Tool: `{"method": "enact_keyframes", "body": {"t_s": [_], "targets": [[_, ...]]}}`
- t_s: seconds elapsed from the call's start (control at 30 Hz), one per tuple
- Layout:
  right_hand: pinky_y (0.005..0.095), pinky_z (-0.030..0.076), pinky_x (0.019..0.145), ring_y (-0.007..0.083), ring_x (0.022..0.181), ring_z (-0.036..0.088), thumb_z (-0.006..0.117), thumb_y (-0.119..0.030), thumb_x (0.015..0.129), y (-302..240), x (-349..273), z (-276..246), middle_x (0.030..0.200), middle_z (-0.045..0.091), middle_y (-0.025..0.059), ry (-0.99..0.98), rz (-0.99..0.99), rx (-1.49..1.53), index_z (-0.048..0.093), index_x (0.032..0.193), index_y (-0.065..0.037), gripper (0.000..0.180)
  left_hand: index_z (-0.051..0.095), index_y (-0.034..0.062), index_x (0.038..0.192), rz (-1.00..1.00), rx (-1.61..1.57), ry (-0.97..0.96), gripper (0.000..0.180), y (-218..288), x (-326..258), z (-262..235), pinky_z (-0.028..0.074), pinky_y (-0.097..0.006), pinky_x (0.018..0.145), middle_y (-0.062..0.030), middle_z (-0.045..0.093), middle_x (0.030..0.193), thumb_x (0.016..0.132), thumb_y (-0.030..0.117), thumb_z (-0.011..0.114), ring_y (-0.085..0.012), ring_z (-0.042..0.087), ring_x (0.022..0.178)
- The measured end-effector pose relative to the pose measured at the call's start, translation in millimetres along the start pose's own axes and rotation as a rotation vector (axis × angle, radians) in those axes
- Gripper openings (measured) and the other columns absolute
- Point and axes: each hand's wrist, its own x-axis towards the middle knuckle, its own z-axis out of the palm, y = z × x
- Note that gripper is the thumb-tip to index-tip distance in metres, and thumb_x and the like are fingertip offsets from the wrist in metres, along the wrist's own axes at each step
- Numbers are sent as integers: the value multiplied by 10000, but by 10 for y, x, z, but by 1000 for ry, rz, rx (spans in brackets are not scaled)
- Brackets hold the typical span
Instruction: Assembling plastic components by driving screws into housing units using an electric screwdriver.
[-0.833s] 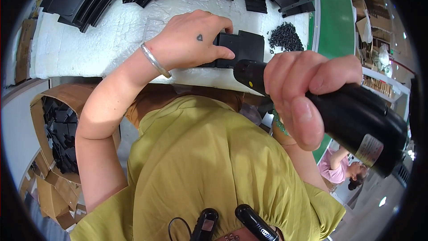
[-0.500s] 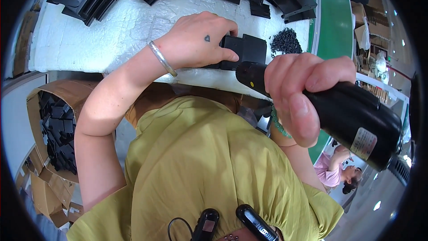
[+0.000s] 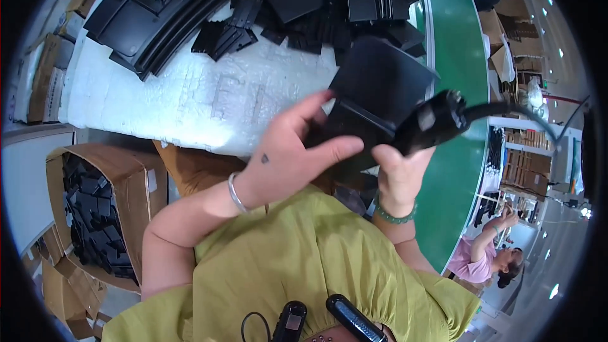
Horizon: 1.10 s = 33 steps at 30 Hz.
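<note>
My left hand (image 3: 278, 161) is closed on the near end of a black flat part (image 3: 380, 79), thumb on one side and fingers on the other. The part has a ridge across it like a hinge and is held up over the near right of the white-covered table. My right hand (image 3: 402, 174) grips a black corded electric screwdriver (image 3: 434, 123), its cord end pointing up and to the right. The screwdriver sits right beside the black part and overlaps its edge. The right fingers are mostly hidden behind it, and its tip cannot be seen.
On the white padded table cover (image 3: 253, 88) lie stacked long black panels (image 3: 155, 16) and several smaller black parts (image 3: 288, 0). A cardboard box of black pieces (image 3: 92, 215) stands at the left. Beyond the green floor (image 3: 456, 57) sits a person in pink (image 3: 475, 259).
The black part has been lifted off the table in my left hand. The screwdriver has swung round, its cord end now up beside the part. My view has shifted, showing more of the far table.
</note>
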Motion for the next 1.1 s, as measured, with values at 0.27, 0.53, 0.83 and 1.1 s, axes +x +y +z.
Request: {"method": "enact_keyframes", "body": {"t_s": [0.27,0.53,0.83,1.1], "targets": [[320,423,856,181,946,547,782,-59,615,-241,-61,-260,1009,570,87,-308,319,409,468,1098,-4,579,384,-57,1250,-490,-565,-430,555,404,-67,-574,389,-319,947,-161,558,1082,864,325,502,-211,555,983],[347,385,915,206,1020,505,713,-47,670,-173,-2,-132,1119,505,96,-232,262,436,423,1179,9,589,395,44,1286,-41,195,-50,506,532,-366,-598,455,-274,824,-101,592,1038,822,61,596,-133,548,952],[240,448,597,214,748,630,604,-95,768,-21,149,-62,997,591,179,-273,420,351,405,1194,36,488,471,-24,1208,539,270,883,416,1028,-734,-1711,496,-266,780,-92,613,985,828,72,613,-132,601,841],[244,445,567,158,623,579,640,-121,764,63,214,-268,906,605,156,-151,359,402,437,1131,29,445,526,26,1190,-105,1188,1049,439,1260,-857,-3150,428,-246,788,-90,595,1007,840,272,623,-155,560,883]]}}
